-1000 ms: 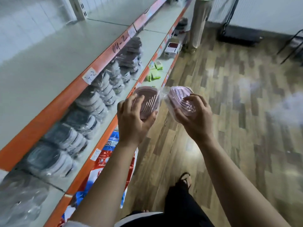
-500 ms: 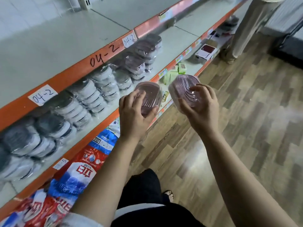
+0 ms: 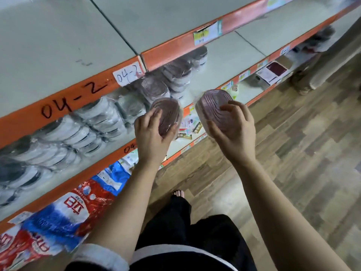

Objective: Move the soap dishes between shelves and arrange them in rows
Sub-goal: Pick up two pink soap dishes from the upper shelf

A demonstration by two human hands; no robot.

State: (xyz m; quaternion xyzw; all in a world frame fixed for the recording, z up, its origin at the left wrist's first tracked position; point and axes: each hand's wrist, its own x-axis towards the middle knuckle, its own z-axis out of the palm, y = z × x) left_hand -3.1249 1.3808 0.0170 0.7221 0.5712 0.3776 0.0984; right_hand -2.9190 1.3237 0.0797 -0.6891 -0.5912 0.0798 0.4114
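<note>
Left dish: the left dish (image 3: 169, 111), pink and in clear wrap, is up in the air and not yet set down.
Left grip: the left grip (image 3: 154, 132) is grasping it, fingers and thumb curled round its near end.
Right dish: the right dish (image 3: 212, 101), also pink and wrapped, is in the air just beside the left one.
Right grip: the right grip (image 3: 234, 130) is grasping it from the near side.
Done: just beyond the left grip, pink stacks (image 3: 156, 89) already stand on the middle shelf (image 3: 220, 61). Further to that grip's left, pale stacks (image 3: 93, 118) run in rows.
Left: by my judgement these two dishes still need placing. The bare stretch of shelf beyond the right grip looks like room for more.
Unclear: how many dishes wait elsewhere cannot be told.
Around: the top shelf (image 3: 58, 45) is above both grips, with its "04-2" label (image 3: 128, 74). Printed packets (image 3: 64, 210) lie below the left grip.
</note>
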